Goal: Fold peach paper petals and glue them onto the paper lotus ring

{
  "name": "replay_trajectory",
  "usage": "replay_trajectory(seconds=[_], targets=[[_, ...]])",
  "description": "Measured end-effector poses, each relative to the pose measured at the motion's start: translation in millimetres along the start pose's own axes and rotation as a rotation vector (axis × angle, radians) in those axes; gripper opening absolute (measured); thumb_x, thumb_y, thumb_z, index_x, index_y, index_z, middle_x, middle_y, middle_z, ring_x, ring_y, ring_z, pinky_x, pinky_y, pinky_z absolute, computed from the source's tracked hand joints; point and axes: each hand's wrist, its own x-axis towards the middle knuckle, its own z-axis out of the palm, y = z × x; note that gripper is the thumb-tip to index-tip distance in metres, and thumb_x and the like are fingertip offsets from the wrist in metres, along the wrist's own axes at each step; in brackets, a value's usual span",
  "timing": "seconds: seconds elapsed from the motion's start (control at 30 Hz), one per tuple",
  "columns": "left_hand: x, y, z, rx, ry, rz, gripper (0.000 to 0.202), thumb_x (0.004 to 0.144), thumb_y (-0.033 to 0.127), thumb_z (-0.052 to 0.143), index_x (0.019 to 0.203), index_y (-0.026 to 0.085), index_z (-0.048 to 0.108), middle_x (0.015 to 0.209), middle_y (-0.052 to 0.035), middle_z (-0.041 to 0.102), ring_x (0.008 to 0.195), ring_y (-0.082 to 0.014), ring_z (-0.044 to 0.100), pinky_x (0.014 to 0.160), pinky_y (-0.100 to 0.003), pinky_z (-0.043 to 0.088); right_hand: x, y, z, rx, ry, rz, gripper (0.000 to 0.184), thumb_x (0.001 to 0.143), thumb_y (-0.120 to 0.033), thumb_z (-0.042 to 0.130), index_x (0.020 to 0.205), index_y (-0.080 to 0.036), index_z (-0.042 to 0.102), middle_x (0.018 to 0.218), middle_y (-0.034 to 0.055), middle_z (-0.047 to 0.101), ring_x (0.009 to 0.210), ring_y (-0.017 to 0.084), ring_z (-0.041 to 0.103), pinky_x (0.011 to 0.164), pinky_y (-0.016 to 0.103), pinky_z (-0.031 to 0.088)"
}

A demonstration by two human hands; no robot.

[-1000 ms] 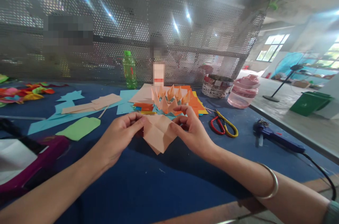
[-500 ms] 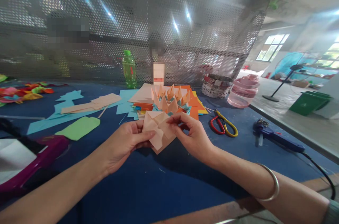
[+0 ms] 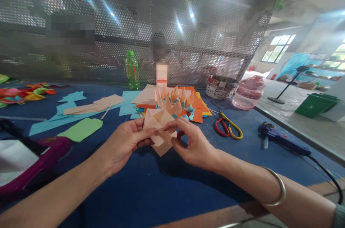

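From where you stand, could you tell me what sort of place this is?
It looks like a paper-craft workshop: a blue-topped worktable holds teal paper sheets, red-and-yellow-handled scissors, a blue hot-glue gun and a folded orange paper flower, while the left hand and right hand hold folded peach paper.

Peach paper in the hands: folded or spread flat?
Folded. The peach paper shows creases, stacked flaps and pointed corners, and it is pinched between the left hand and right hand, not lying as a flat sheet.

A perforated metal screen (image 3: 121, 30) rose behind the table's (image 3: 151, 199) far edge; right of it, daylit windows (image 3: 280, 48) brightened a pale floor (image 3: 309, 131) with a standing fan (image 3: 286, 87) and green bin (image 3: 315, 106).
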Motion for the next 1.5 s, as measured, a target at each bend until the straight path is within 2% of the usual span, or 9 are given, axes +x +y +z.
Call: replay_trajectory(seconds=[0.2,0.37,0.57,0.8,0.87,0.93,1.03,1.27,1.5], targets=[[-1,3,1.4,-0.033,-0.025,-0.014,0.024,0.072,0.017,0.077,0.096,0.016,0.075,0.094,-0.0051,0.078,0.08,-0.0151,0.071,0.071,-0.019,0.057,1,1,0,-0.003,-0.001,0.014,0.018,0.081,-0.013,0.065,0.098,-0.02,0.068,0.092,0.0025,0.056,0.079,0.011,0.058,0.065,0.021,0.05],[-1,4,2.6,-0.051,-0.06,-0.018,0.021,0.07,0.015,0.078,0.091,0.017,0.076,0.085,-0.0035,0.078,0.075,-0.0132,0.07,0.068,-0.017,0.056,1,5,1,-0.008,0.016,-0.017,0.012,0.085,-0.019,0.066,0.095,-0.02,0.072,0.091,0.0025,0.054,0.076,0.009,0.056,0.065,0.02,0.05],[-2,1,3.5,-0.049,-0.009,-0.043,0.014,0.066,0.014,0.081,0.079,0.018,0.076,0.077,-0.0006,0.077,0.071,-0.0117,0.069,0.07,-0.018,0.057,2,2,1,-0.007,0.078,0.031,0.005,0.084,-0.022,0.068,0.086,-0.017,0.071,0.086,0.0023,0.058,0.073,0.009,0.056,0.061,0.019,0.049],[-5,-2,4.5,0.045,-0.071,-0.026,0.028,0.07,0.034,0.081,0.092,0.017,0.077,0.102,-0.0072,0.077,0.094,-0.0185,0.069,0.079,-0.021,0.054,4,-2,1,-0.003,0.106,0.119,0.008,0.083,-0.02,0.067,0.077,-0.017,0.064,0.078,-0.0001,0.065,0.072,0.01,0.058,0.059,0.02,0.046],[-6,-2,5.5,0.055,-0.088,-0.003,0.031,0.068,0.036,0.083,0.091,0.018,0.077,0.102,-0.0071,0.077,0.094,-0.0188,0.069,0.08,-0.022,0.053,4,-2,2,-0.007,0.119,0.146,0.006,0.081,-0.016,0.067,0.076,-0.017,0.063,0.078,-0.0005,0.065,0.071,0.009,0.058,0.059,0.02,0.045],[-6,-3,6.5,0.051,-0.092,0.025,0.029,0.064,0.033,0.085,0.088,0.019,0.077,0.094,-0.0046,0.078,0.088,-0.0165,0.068,0.077,-0.02,0.052,4,-3,3,-0.007,0.135,0.159,0.007,0.08,-0.015,0.066,0.074,-0.017,0.062,0.077,-0.0008,0.065,0.07,0.009,0.058,0.06,0.021,0.045],[-5,-5,7.5,0.04,-0.068,0.044,0.025,0.06,0.028,0.087,0.082,0.02,0.078,0.08,-0.0012,0.077,0.079,-0.0134,0.067,0.074,-0.019,0.05,4,-5,5,0.012,0.152,0.172,0.008,0.079,-0.015,0.065,0.072,-0.017,0.061,0.075,-0.0011,0.063,0.07,0.009,0.058,0.06,0.021,0.045],[-3,-9,9.5,0.041,0.036,0.039,0.028,0.056,0.029,0.088,0.078,0.015,0.077,0.08,-0.0041,0.076,0.075,-0.0148,0.065,0.071,-0.022,0.05,3,-10,6,0.037,0.161,0.164,0.011,0.079,-0.015,0.064,0.069,-0.016,0.059,0.076,-0.0008,0.06,0.07,0.009,0.057,0.059,0.019,0.045],[-3,-7,11.3,0.04,0.081,0.042,0.025,0.054,0.027,0.088,0.073,0.015,0.077,0.075,-0.0032,0.075,0.071,-0.0138,0.064,0.068,-0.021,0.05,2,-12,7,0.05,0.158,0.195,0.011,0.08,-0.019,0.064,0.071,-0.018,0.058,0.077,-0.001,0.06,0.072,0.01,0.057,0.06,0.021,0.046]])
